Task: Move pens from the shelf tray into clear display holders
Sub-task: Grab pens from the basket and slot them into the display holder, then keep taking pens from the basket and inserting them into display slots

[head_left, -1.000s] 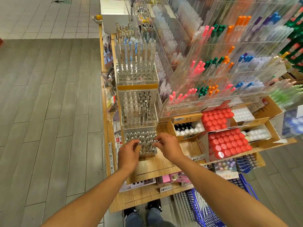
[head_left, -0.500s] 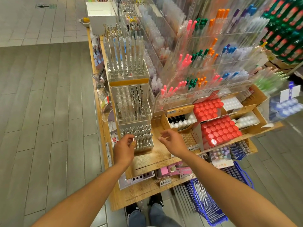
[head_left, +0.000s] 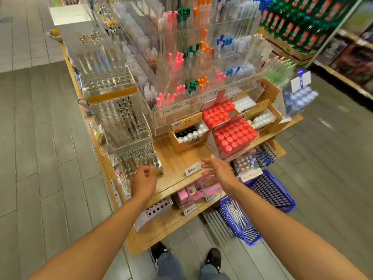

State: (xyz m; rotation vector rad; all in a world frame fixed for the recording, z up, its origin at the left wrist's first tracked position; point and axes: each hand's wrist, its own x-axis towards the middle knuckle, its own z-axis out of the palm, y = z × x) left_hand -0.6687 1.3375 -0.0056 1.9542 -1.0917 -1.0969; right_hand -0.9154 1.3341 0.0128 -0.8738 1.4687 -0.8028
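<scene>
We see both arms reaching up from the bottom of the frame toward a wooden shelf (head_left: 177,164) at the centre. Our left hand (head_left: 143,179) sits just below centre-left with its fingers loosely curled; nothing shows in its grip, and it hangs right in front of the lowest clear holder (head_left: 139,158), which is packed with upright pens. We cannot tell whether it touches the holder. Two more clear holders (head_left: 123,122) stack above that one toward the upper left, each with pens standing in rows, though motion blur smears them.

Our right hand (head_left: 217,168) is at centre-right, fingers straight and spread, empty, hovering over the shelf edge near a small price tag (head_left: 192,169).

Behind, in the upper middle of the frame, tiered clear racks hold pink, green, orange and blue pens (head_left: 187,57). Boxes of red-capped bottles (head_left: 234,134) sit right of centre. A blue basket (head_left: 260,201) stands on the floor at lower right with long thin items inside. A white tray with round holes (head_left: 153,211) lies on the lower shelf below the left hand.
</scene>
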